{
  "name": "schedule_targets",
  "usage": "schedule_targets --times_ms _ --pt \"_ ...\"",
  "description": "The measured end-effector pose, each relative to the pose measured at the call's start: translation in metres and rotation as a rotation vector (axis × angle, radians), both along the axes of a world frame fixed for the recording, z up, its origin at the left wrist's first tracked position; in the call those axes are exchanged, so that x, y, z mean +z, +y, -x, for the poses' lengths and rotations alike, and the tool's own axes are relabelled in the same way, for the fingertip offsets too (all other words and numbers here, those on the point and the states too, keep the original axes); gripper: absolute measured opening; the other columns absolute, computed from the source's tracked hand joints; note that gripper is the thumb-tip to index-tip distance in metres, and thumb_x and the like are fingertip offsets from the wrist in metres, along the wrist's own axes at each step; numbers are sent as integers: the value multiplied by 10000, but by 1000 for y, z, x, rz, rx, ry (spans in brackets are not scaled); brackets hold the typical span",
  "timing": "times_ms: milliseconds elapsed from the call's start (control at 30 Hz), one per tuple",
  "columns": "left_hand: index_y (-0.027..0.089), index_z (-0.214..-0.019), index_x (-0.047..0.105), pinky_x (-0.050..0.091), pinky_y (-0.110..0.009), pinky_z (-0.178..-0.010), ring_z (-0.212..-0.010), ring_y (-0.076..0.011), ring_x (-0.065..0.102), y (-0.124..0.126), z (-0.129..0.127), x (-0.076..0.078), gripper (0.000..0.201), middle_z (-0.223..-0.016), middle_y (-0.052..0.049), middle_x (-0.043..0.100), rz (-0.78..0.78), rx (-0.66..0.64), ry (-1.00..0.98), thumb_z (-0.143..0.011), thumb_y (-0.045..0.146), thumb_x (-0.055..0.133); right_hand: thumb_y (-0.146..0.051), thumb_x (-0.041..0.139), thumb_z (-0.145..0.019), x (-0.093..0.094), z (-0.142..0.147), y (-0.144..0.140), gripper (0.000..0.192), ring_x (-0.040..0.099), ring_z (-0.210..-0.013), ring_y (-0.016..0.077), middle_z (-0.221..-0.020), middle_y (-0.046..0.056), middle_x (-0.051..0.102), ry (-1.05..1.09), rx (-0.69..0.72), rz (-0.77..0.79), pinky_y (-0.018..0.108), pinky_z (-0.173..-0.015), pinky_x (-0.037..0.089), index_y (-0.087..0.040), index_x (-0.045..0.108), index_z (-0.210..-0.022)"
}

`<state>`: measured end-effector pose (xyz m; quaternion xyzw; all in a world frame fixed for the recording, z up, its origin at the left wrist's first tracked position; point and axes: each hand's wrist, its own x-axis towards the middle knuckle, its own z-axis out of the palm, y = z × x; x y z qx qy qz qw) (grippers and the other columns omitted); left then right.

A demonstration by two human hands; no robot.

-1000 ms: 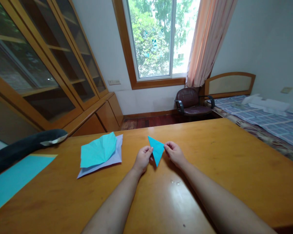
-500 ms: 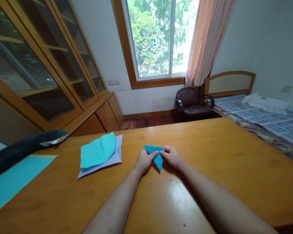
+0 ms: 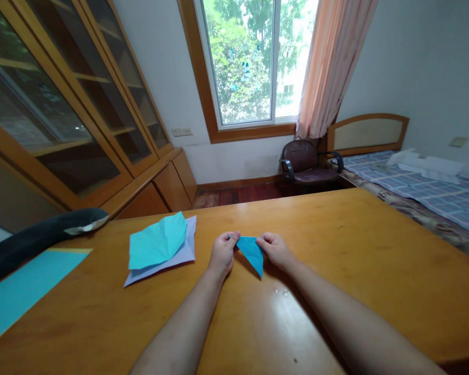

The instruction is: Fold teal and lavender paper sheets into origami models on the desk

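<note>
Blue paper, folded into a narrow triangle [image 3: 251, 250], is held just above the wooden counter [image 3: 355, 260], slightly right of the centre line and near the middle of the surface. The left hand [image 3: 221, 254] pinches the triangle's upper left corner between thumb and fingertips, the fingers closed on the paper. The right hand [image 3: 275, 250] grips the upper right edge in the same pinched manner. The triangle's long point hangs down toward the person, its tip close to the counter; whether it touches cannot be told. Both forearms extend from the lower edge of the view and converge on the paper.

To the left of the left hand, apart from it, a turquoise creased sheet [image 3: 156, 242] lies on top of a pale lilac sheet [image 3: 180, 255], both flat on the counter. Further left, at the counter's near corner, a larger turquoise sheet [image 3: 19, 289] lies flat. A dark grey plush toy [image 3: 42, 234] rests along the left edge, beside that sheet.

Beyond the counter stand a glass-fronted wooden cabinet [image 3: 82, 114] on the left wall, a window [image 3: 254, 62] with a peach curtain [image 3: 332, 67], a dark armchair [image 3: 307, 164] below it, and a bed [image 3: 426, 192] with a checked cover on the right.
</note>
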<state>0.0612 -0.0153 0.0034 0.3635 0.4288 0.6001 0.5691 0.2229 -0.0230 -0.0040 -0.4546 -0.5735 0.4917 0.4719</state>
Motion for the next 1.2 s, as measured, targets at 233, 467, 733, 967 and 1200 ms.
schedule_targets --times_ms 233,467,733,967,1200 --pt "143 -626 544 449 -224 -545 -503 -80 518 4 4 5 431 -532 48 559 14 82 -92 -491 436 829 -549 615 -677 2 1 -4 394 345 -478 90 -497 -52 412 30 92 60 225 -454 265 -196 472 -579" --pt "151 -669 530 472 -242 -587 -539 -93 561 7 6 3 434 -572 43 585 1 140 -164 -525 441 820 -526 595 -688 -3 2 -3 391 338 -489 89 -495 -50 406 -58 104 49 225 -463 263 -195 454 -535" --pt "244 -1137 534 497 -286 -743 -860 -163 652 1 6 5 512 -1006 -45 658 -49 -164 -344 -697 398 747 -579 554 -695 4 -3 -1 400 307 -486 96 -512 -57 377 133 -63 102 236 -468 245 -203 456 -598" --pt "339 -1305 422 500 -279 -739 -831 -138 629 -12 -2 7 799 -1080 -23 613 -62 -355 -207 -615 178 790 -607 549 -715 4 -2 -2 427 393 -554 117 -583 -23 485 171 -24 68 246 -527 314 -187 512 -647" --pt "285 -1324 441 490 -243 -649 -706 -112 583 -13 -4 2 825 -985 -16 631 -99 -344 -75 -587 171 795 -600 526 -733 -2 -3 1 421 355 -510 106 -546 -40 437 96 59 91 243 -491 275 -191 496 -635"
